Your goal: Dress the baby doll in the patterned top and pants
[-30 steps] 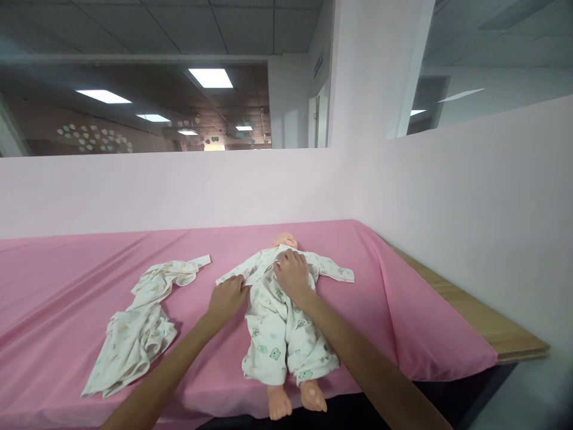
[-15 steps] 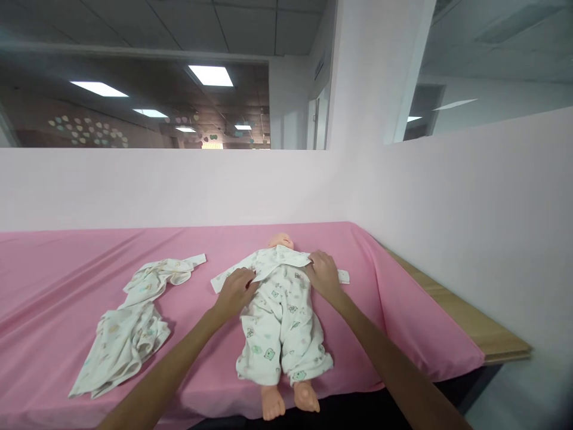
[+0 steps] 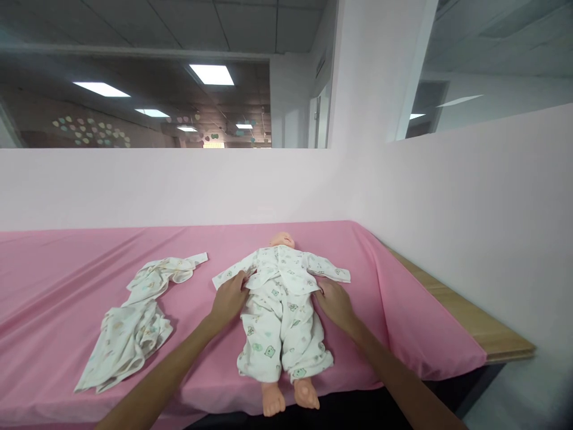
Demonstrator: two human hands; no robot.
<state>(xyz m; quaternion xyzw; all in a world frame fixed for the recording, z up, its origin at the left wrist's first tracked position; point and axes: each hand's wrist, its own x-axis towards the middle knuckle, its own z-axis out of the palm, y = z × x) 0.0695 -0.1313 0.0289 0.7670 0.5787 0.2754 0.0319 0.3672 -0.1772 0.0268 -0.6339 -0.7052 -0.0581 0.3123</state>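
Note:
A baby doll (image 3: 305,394) lies on its back, its head at the far side and its bare feet at the near edge. It wears a white printed shirt (image 3: 286,266) and matching trousers (image 3: 262,343). My left hand (image 3: 229,297) is closed on the shirt's lower left corner. At the opposite corner, my right hand (image 3: 335,303) pinches the same hem. Between the two hands the hem lies spread across the top of the trousers. Both shirt sleeves stretch outward.
Crumpled white printed baby clothes (image 3: 129,334) lie to the left on the pink sheet (image 3: 197,358). A bare wooden board edge (image 3: 465,316) shows at the right, beside the wall. White walls with windows (image 3: 156,101) rise behind and to the right.
Both hands have moved nearer to me, drawing the shirt's hem down from the chest over the trousers' waist. The shirt front now lies flatter, and the right sleeve shows fully.

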